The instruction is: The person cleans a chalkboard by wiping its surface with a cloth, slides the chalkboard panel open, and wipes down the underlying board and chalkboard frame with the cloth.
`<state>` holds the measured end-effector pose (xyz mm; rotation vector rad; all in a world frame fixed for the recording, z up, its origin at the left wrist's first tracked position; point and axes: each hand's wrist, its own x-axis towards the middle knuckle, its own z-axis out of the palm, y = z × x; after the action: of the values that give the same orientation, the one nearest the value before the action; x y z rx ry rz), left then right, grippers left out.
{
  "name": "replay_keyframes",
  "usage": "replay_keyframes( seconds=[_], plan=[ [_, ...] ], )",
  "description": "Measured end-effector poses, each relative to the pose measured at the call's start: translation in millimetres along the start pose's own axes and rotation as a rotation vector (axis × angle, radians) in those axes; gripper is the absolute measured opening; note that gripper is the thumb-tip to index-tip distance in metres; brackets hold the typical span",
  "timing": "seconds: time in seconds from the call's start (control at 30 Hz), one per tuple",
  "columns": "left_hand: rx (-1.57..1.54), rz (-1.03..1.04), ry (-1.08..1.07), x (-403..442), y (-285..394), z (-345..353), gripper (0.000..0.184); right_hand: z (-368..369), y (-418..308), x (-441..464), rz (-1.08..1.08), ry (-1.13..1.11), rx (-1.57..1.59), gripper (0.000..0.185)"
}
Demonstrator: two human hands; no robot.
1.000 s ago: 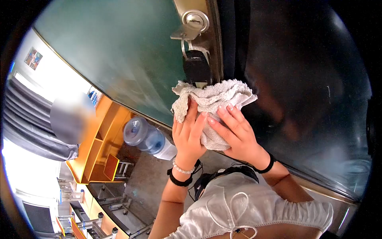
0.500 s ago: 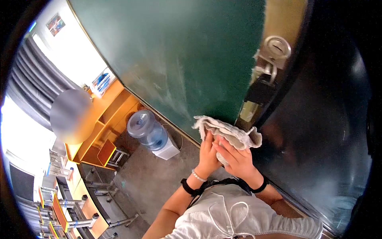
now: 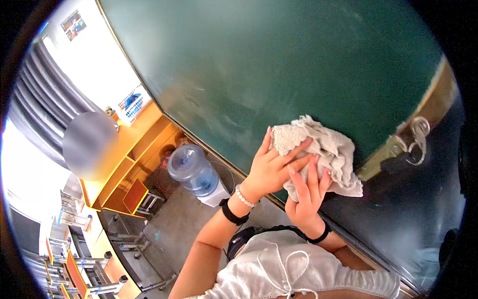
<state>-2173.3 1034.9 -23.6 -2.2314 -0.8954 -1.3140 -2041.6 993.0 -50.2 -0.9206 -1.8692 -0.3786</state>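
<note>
A crumpled off-white cloth (image 3: 339,149) lies against the lower part of a green chalkboard (image 3: 259,65), near its right-hand frame. My left hand (image 3: 269,167) presses on the cloth's left side with its fingers stretched over it. Just below and to the right, my right hand (image 3: 307,199) holds the lower part of the cloth, fingertips on the fabric. The two hands are close together. Faint pale smears show on the board to the left of the cloth.
A metal lock (image 3: 420,128) sits on the board's worn edge strip, beside a dark glossy panel (image 3: 398,214). At left are a blue water jug (image 3: 194,172), a wooden cabinet (image 3: 142,132) with a white basket (image 3: 132,105), a blurred person (image 3: 89,144), and several desks and chairs.
Both hands and the cloth have moved up and right relative to my body. The cloth is spread wider, and the left hand's fingers are further apart. My view has shifted, showing more chalkboard.
</note>
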Motion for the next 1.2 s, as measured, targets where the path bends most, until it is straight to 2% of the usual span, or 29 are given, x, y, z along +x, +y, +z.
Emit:
replay_keyframes(
  seconds=[0.23,0.33,0.47,0.57,0.63,0.73,0.83,0.87,0.93,1.0,1.07,1.2],
  plan=[
    [-0.02,-0.227,-0.014,-70.2,-52.1,12.0,0.044,59.2,-15.1,3.3,-0.041,-0.241,0.027,0.048],
    [-0.019,-0.338,-0.151,-110.8,-62.0,22.8,0.051,77.4,-20.0,-7.4,-0.03,-0.313,0.079,0.044],
    [-0.053,-0.476,-0.306,-152.3,-53.2,39.9,0.064,83.8,-23.4,-25.6,-0.02,-0.441,0.038,0.042],
    [-0.155,-0.566,-0.319,-164.9,-36.1,52.3,0.065,77.4,-19.8,-38.0,0.004,-0.501,0.079,0.042],
    [-0.192,-0.551,-0.34,-171.9,-23.8,54.4,0.068,71.2,-18.1,-48.4,0.063,-0.52,0.109,0.044],
    [-0.258,-0.499,-0.241,-166.0,-8.8,53.9,0.074,52.9,-8.7,-54.8,0.073,-0.543,0.125,0.049],
    [-0.352,-0.482,-0.223,-135.5,10.0,41.0,0.076,26.0,-4.1,-49.5,0.074,-0.523,0.157,0.051],
    [-0.324,-0.401,-0.154,-123.4,15.0,39.4,0.076,16.0,-1.0,-50.8,0.067,-0.473,0.122,0.053],
    [-0.32,-0.285,-0.178,-98.4,22.3,35.7,0.073,-3.5,0.6,-46.1,0.055,-0.322,0.068,0.041],
    [-0.363,-0.217,-0.184,-65.2,28.7,20.8,0.078,-19.1,-3.2,-37.0,0.052,-0.175,0.003,0.033],
    [-0.34,-0.167,-0.124,-47.5,35.4,22.2,0.073,-25.6,-2.0,-33.0,0.061,-0.041,-0.07,0.026],
    [-0.26,-0.098,-0.111,-48.4,29.2,35.0,0.06,-18.3,2.4,-34.7,0.059,-0.051,-0.104,0.027]
  ],
)
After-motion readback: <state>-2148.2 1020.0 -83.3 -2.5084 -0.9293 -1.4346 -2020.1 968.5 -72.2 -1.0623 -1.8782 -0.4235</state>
